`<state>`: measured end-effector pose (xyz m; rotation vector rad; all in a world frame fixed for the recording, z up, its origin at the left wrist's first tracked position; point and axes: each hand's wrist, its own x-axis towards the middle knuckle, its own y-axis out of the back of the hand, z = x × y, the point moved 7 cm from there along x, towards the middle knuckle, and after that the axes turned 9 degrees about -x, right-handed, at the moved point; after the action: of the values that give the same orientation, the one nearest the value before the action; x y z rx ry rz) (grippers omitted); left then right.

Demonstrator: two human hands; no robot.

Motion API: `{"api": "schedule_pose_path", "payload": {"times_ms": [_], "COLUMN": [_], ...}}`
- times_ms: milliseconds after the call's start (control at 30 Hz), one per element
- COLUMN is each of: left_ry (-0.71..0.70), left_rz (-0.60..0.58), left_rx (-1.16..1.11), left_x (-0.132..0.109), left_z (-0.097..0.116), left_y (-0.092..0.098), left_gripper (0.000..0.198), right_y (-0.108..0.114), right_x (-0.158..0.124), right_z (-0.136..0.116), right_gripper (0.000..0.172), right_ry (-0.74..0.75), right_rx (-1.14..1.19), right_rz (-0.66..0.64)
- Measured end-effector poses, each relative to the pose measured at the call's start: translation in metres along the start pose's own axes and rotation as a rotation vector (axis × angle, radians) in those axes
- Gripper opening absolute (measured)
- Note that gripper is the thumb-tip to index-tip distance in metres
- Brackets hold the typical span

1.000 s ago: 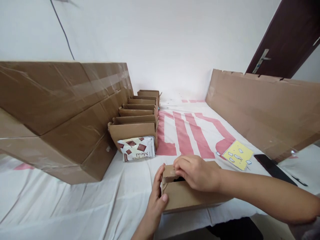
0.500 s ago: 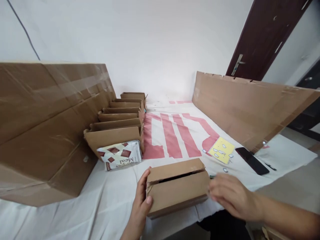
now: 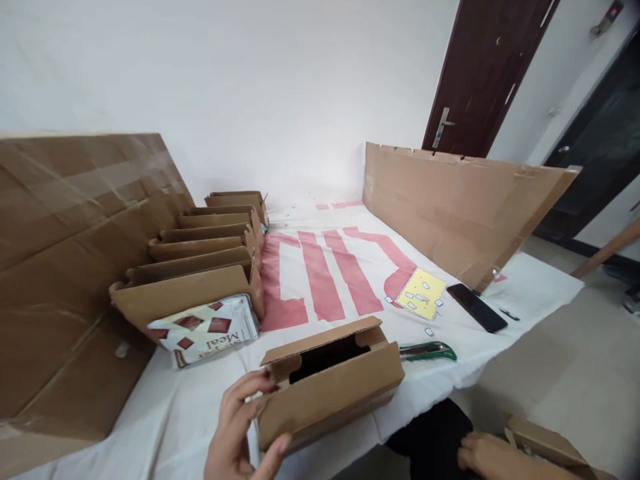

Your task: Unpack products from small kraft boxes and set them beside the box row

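Observation:
A small cardboard box (image 3: pixel 330 400) lies near the table's front edge, its top flaps parted over a dark inside. My left hand (image 3: pixel 245 427) grips its left end, thumb at the front side and fingers by the flap. Against the box's right end rests a green utility knife (image 3: pixel 430 351), apart from both hands. Below the table edge, my right hand (image 3: pixel 483 453) has curled fingers beside black cloth (image 3: pixel 430 433); whether they hold anything is hidden. Close to it is another open cardboard box (image 3: pixel 545 440), lower down.
Several open narrow boxes (image 3: pixel 185 283) stand in a row at left, a printed packet (image 3: pixel 207 330) leaning on the nearest. A large carton (image 3: pixel 65 267) and cardboard panel (image 3: pixel 450 207) flank the table. A yellow card (image 3: pixel 423 293) and black phone (image 3: pixel 477 308) lie at right.
My right hand has left the box's right end and dropped below the table edge, exposing the utility knife. The box's flaps stand wider apart. The view has turned right.

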<state>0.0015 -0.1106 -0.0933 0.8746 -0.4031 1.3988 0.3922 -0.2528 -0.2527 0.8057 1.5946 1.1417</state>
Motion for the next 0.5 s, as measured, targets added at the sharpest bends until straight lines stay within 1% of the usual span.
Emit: {"api": "schedule_pose_path", "payload": {"times_ms": [33, 67, 133, 167, 200, 233, 267, 300, 333, 400, 433, 500], "left_ry": [-0.079, -0.164, -0.311, -0.334, -0.319, -0.274, -0.228, -0.204, -0.223, -0.336, -0.378, -0.406], "left_rz": [-0.071, -0.149, -0.286, -0.314, -0.313, -0.293, -0.266, -0.26, -0.286, -0.392, -0.427, -0.45], "left_rx": [0.056, 0.094, 0.105, 0.087, 0.066, 0.048, 0.038, 0.041, 0.057, 0.123, 0.159, 0.201], "left_x": [0.003, 0.005, 0.001, -0.001, -0.003, -0.004, -0.005, -0.006, -0.007, -0.011, -0.013, -0.013], "left_z": [0.01, 0.019, 0.032, 0.035, 0.036, 0.034, 0.033, 0.032, 0.034, 0.042, 0.044, 0.046], "left_y": [-0.003, -0.009, -0.021, -0.025, -0.029, -0.031, -0.032, -0.035, -0.038, -0.046, -0.048, -0.047], "left_gripper": [0.028, 0.03, 0.027, 0.022, 0.015, 0.009, 0.006, 0.01, 0.018, 0.037, 0.043, 0.046], "right_y": [0.02, 0.043, 0.093, 0.118, 0.144, 0.168, 0.192, 0.214, 0.233, 0.263, 0.273, 0.286], "right_x": [0.003, 0.006, 0.011, 0.013, 0.015, 0.016, 0.018, 0.02, 0.022, 0.029, 0.035, 0.047], "right_z": [0.002, 0.001, -0.005, -0.009, -0.011, -0.013, -0.015, -0.017, -0.02, -0.034, -0.045, -0.068], "right_gripper": [0.032, 0.031, 0.025, 0.021, 0.015, 0.012, 0.013, 0.016, 0.017, 0.017, 0.017, 0.019], "right_ry": [-0.006, 0.021, 0.117, 0.172, 0.205, 0.233, 0.253, 0.268, 0.29, 0.373, 0.437, 0.57], "right_rx": [0.031, 0.073, 0.173, 0.228, 0.283, 0.33, 0.36, 0.372, 0.37, 0.342, 0.33, 0.323], "right_rz": [-0.024, -0.021, 0.025, 0.06, 0.117, 0.194, 0.287, 0.397, 0.495, 0.629, 0.656, 0.645]}}
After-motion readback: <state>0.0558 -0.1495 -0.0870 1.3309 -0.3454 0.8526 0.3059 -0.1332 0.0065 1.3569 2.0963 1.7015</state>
